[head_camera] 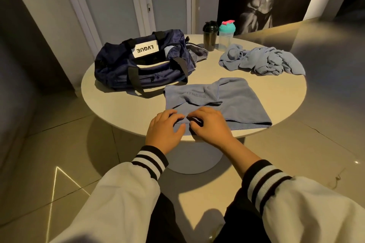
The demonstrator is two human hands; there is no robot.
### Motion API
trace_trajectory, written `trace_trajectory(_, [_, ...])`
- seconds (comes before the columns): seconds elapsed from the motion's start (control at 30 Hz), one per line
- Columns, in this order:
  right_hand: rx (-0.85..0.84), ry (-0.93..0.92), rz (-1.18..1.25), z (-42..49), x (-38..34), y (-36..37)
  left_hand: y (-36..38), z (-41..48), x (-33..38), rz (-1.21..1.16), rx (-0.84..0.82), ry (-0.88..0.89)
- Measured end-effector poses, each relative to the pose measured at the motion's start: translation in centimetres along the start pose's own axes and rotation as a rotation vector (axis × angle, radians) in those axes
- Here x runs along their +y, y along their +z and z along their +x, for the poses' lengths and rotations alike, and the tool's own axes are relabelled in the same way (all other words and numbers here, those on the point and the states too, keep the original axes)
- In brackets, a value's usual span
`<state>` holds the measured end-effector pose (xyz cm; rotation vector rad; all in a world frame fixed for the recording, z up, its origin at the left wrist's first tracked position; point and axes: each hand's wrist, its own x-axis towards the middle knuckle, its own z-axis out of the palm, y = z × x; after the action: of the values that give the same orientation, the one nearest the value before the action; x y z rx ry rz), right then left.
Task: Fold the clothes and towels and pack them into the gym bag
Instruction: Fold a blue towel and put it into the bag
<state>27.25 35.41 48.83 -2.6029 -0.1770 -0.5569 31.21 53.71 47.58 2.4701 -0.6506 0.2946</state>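
Towels, two: near towel [237, 104], crumpled towel [262, 61]; one gym bag [110, 63]; two bottles [209, 38] [226, 35]; left hand [165, 130], right hand [212, 124] fingers pinching near towel.

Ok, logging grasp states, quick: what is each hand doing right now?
Left hand: pinches the near edge of the blue towel.
Right hand: pinches the same edge.
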Motion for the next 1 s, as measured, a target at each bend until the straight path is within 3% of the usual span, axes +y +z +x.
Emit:
trace_trajectory(0.2, [0.062, -0.089, -0.156, -1.0, -0.3, 0.3, -0.1, -0.4, 0.6, -0.042, 0.005, -0.042])
trace_trajectory(0.43, [0.013, 0.005, -0.027, -0.5, -0.1, 0.1, -0.3, -0.5, 0.6, -0.071, 0.035, -0.043])
trace_trajectory(0.57, [0.035, -0.039, -0.045, -0.4, -0.2, 0.3, -0.1, -0.6, 0.5, -0.100, 0.073, -0.077])
trace_trajectory(0.7, [0.105, -0.096, 0.042, -0.1, -1.4, -0.2, -0.3, -0.8, 0.1, -0.163, 0.123, 0.030])
trace_trajectory(0.87, [0.027, -0.082, -0.031, -1.3, -1.3, 0.6, 0.3, -1.9, -0.1, -0.200, 0.245, 0.051])
trace_trajectory(1.0, [-0.042, -0.169, -0.003, -1.5, -1.4, 0.3, 0.3, -2.9, -0.6, -0.256, 0.223, 0.055])
